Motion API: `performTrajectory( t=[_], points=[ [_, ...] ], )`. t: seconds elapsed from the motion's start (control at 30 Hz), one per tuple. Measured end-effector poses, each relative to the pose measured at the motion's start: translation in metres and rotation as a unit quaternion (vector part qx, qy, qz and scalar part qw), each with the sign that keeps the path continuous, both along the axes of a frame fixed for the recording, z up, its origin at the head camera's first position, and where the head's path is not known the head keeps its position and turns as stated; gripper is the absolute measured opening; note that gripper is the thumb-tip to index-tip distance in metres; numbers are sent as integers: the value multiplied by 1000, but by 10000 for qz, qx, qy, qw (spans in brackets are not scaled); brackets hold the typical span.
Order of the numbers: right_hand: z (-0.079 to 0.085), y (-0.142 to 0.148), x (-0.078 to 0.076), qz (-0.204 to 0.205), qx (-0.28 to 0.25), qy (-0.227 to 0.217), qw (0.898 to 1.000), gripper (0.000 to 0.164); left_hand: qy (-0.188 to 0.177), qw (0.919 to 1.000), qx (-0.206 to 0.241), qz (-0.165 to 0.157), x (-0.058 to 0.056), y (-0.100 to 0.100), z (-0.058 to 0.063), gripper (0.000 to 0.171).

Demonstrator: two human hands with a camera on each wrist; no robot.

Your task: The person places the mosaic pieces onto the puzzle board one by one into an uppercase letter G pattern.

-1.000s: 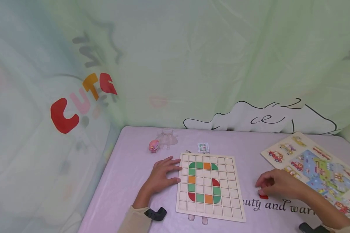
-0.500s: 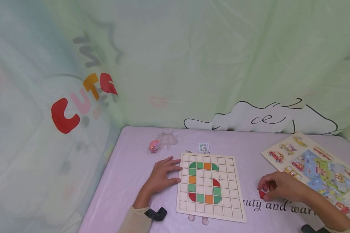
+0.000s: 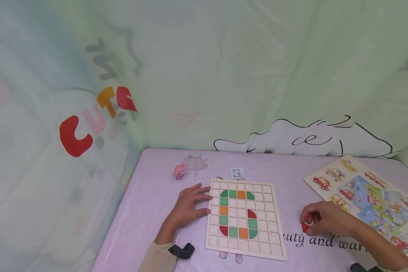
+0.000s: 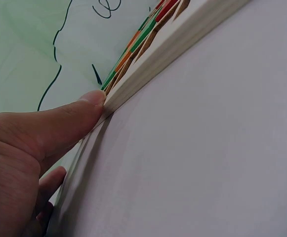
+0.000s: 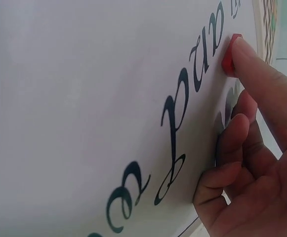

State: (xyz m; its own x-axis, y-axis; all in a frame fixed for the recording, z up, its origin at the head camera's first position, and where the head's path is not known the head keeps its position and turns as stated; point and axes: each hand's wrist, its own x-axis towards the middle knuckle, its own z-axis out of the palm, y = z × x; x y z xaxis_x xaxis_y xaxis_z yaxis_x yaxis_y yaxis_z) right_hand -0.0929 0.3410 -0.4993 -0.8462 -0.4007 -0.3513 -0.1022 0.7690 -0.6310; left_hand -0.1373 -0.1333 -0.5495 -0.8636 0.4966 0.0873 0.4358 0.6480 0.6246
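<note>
A square wooden grid board [image 3: 268, 226] lies on the table, with green, orange and red tiles set in some of its cells in a letter-like ring. My left hand [image 3: 190, 204] lies at the board's left side, fingers spread, their tips at its edge. In the left wrist view the thumb [image 4: 69, 121] touches the board's rim. Right of the board, my right hand [image 3: 328, 217] pinches a small red tile [image 3: 305, 227] by thumb and fingers, low over the printed lettering. The tile [image 5: 229, 59] appears tilted in the right wrist view; its far side is hidden.
A small pattern card [image 3: 237, 173] lies behind the board. Farther left stands a pink figurine [image 3: 179, 171]. On the right, a wooden vehicle puzzle board [image 3: 326, 194] lies partly behind my right forearm. Curtains border the table at the back and left.
My right hand picks the red tile up from the tabletop, shifting slightly, and the tile is now tilted in its fingers. The left hand stays at the board's edge.
</note>
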Motion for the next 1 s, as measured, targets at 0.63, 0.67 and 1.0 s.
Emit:
performTrajectory(
  t=[0.63,0.67,1.0],
  points=[
    [5,-8,0,-59,-112,-106,9999,20,37,10000,-62,19,-1,1,-4,43],
    [6,-9,0,-62,-142,-112,9998,20,50,10000,-48,10,-1,1,-3,43],
    [5,-13,-5,-193,-304,-320,9988,20,18,10000,16,-26,0,0,-1,44]
  ],
)
